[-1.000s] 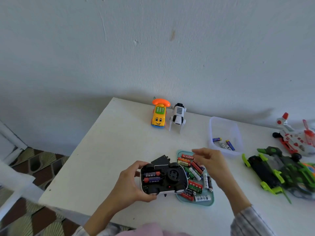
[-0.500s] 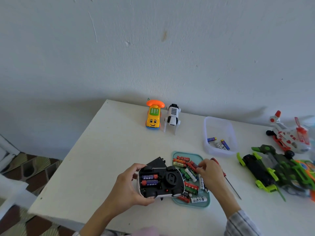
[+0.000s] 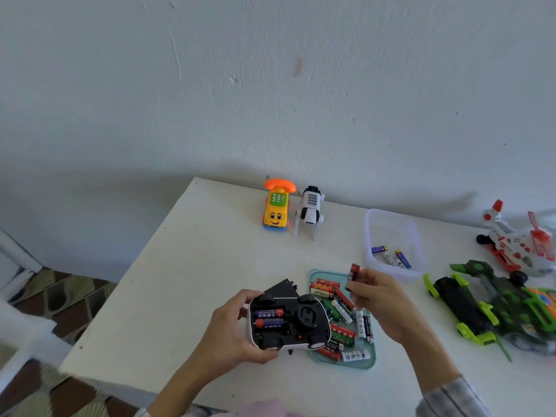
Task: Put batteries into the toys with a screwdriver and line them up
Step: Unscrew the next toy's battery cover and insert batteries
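Observation:
My left hand (image 3: 231, 335) grips an upturned black-and-white toy car (image 3: 287, 322) just above the table. Its battery bay is uncovered and holds two purple-and-red batteries. My right hand (image 3: 380, 302) pinches a single red-and-black battery (image 3: 353, 272) upright, a little above the teal tray (image 3: 371, 361) and to the right of the car. The tray holds several loose batteries. The black battery cover (image 3: 282, 288) lies on the table just behind the car. No screwdriver shows in this view.
A yellow toy phone car (image 3: 276, 209) and a white robot dog (image 3: 310, 210) stand side by side at the back near the wall. A clear tub (image 3: 391, 224) holds three batteries. A green toy car (image 3: 469, 305) and a white-red helicopter (image 3: 514, 240) lie at the right.
My right hand has lifted out of the teal tray with one red-and-black battery pinched in its fingers. The left hand keeps the toy car in the same place.

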`<action>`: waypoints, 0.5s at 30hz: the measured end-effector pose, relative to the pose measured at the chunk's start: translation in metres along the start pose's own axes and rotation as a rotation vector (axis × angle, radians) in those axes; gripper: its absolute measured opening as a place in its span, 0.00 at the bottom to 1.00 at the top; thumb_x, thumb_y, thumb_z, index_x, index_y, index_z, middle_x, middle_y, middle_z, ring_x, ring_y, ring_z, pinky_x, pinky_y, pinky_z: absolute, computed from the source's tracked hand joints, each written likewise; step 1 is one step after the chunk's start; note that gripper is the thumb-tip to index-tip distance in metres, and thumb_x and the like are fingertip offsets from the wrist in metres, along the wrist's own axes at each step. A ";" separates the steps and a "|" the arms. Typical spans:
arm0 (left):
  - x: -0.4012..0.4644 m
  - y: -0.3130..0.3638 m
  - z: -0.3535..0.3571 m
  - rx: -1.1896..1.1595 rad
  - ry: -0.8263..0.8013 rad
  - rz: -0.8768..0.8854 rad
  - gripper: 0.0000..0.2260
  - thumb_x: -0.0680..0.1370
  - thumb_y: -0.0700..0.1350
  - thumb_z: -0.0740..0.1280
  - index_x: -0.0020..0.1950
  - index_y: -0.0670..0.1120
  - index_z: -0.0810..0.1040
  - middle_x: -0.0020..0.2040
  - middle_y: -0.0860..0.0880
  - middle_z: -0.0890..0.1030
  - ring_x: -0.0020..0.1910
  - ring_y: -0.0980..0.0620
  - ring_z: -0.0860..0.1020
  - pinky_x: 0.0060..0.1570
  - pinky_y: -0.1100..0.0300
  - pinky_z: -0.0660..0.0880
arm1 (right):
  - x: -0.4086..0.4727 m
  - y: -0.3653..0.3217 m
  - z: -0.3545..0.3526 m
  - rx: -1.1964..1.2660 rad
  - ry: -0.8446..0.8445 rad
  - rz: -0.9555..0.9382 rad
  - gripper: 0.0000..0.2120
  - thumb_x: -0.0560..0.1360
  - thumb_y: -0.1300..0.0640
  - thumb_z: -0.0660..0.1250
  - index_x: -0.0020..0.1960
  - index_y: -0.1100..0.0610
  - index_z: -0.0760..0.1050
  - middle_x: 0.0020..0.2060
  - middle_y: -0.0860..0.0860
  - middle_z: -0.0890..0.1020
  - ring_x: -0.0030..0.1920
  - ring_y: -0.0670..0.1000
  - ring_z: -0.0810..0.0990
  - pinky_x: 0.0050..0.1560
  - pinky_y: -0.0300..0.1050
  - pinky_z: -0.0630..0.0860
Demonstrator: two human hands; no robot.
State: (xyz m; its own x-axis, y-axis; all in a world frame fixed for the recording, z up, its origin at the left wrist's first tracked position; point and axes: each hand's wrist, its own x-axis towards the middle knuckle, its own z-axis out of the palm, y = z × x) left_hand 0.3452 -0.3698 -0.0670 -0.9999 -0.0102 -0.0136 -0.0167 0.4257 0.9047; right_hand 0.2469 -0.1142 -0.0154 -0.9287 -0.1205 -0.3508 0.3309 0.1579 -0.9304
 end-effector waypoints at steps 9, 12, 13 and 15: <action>0.002 0.002 0.001 0.010 0.000 -0.009 0.33 0.56 0.42 0.82 0.56 0.57 0.74 0.51 0.68 0.77 0.46 0.64 0.74 0.44 0.74 0.70 | -0.040 0.003 0.067 -0.057 -0.105 -0.194 0.07 0.73 0.73 0.65 0.45 0.64 0.72 0.32 0.58 0.81 0.29 0.52 0.77 0.33 0.43 0.77; 0.002 0.003 0.000 0.014 0.003 0.008 0.32 0.56 0.41 0.82 0.55 0.57 0.74 0.51 0.67 0.77 0.46 0.63 0.75 0.43 0.74 0.70 | -0.050 0.014 0.084 -0.250 -0.079 -0.278 0.12 0.68 0.69 0.73 0.40 0.52 0.80 0.36 0.49 0.80 0.35 0.48 0.78 0.40 0.44 0.78; 0.002 0.003 0.000 0.013 0.003 0.012 0.32 0.57 0.40 0.82 0.55 0.57 0.74 0.51 0.67 0.77 0.46 0.63 0.75 0.42 0.74 0.70 | -0.053 0.016 0.089 -0.296 -0.058 -0.305 0.14 0.67 0.69 0.74 0.39 0.49 0.81 0.37 0.47 0.79 0.36 0.46 0.78 0.42 0.44 0.79; 0.002 0.003 0.000 0.006 0.002 0.014 0.32 0.57 0.40 0.82 0.55 0.56 0.74 0.50 0.66 0.78 0.45 0.64 0.75 0.42 0.73 0.71 | -0.059 0.019 0.096 -0.312 -0.030 -0.315 0.15 0.68 0.69 0.73 0.40 0.48 0.79 0.34 0.46 0.80 0.34 0.43 0.77 0.39 0.42 0.79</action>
State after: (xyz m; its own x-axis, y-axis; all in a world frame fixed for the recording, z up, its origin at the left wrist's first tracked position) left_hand 0.3436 -0.3682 -0.0639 -1.0000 -0.0063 -0.0001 -0.0028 0.4312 0.9022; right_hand 0.3244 -0.1986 -0.0223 -0.9693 -0.2377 -0.0625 -0.0382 0.3970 -0.9170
